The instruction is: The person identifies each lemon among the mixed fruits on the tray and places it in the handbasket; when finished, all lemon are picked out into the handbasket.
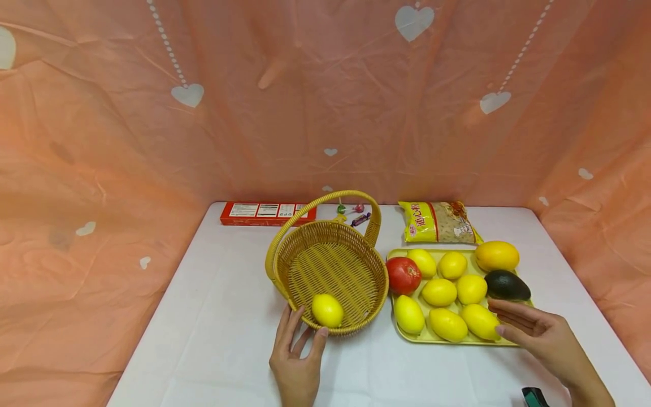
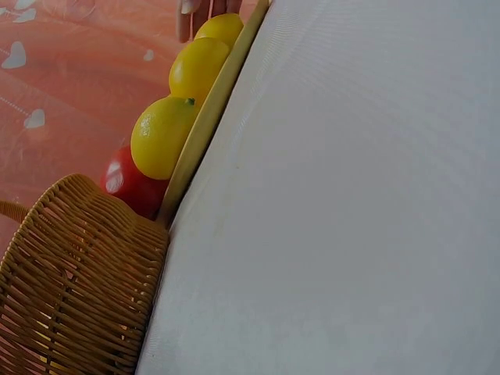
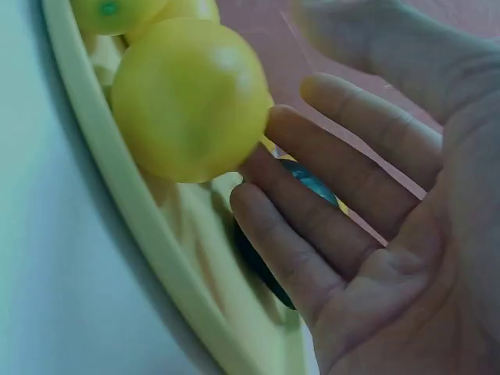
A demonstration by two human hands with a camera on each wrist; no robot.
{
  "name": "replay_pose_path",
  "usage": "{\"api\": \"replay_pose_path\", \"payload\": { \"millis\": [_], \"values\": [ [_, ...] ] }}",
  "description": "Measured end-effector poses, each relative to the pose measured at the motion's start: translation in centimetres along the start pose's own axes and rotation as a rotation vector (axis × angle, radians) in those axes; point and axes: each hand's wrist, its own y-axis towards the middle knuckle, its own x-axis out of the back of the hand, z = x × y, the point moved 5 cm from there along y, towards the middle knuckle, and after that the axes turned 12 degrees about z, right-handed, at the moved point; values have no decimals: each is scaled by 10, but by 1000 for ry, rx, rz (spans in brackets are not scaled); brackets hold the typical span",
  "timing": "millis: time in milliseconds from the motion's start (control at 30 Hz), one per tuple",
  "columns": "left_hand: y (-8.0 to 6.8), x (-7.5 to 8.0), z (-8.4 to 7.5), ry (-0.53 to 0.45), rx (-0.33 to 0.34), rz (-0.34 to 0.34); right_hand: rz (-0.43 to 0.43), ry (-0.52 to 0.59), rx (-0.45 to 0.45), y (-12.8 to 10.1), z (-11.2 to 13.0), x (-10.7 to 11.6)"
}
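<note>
My left hand [image 1: 296, 356] steadies the basket [image 1: 329, 270] with spread fingers, so my right hand [image 1: 539, 333], fingers straight and apart, should curl fully around the nearest lemon [image 1: 480, 321].

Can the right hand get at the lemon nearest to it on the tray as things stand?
Probably yes. The right hand is open, its fingers right beside the nearest lemon at the front of the yellow tray. Nothing lies between them; the avocado sits behind, out of the way.

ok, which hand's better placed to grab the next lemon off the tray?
Right. The right hand is open at the tray, fingers by the nearest lemon. The left hand rests against the basket.
</note>
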Motion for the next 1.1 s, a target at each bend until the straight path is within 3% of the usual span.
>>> {"api": "replay_pose_path", "payload": {
  "millis": [500, 833, 1100],
  "values": [
    [-1, -1, -2, 11, -29, 8, 97, -10, -99, 10, -3, -12],
    [-2, -1, -2, 9, -45, 0, 81, -97, 71, 17, 39, -3],
    [-1, -1, -3, -10, -60, 4, 233, -129, 212, 59, 91, -28]
  ]
}}
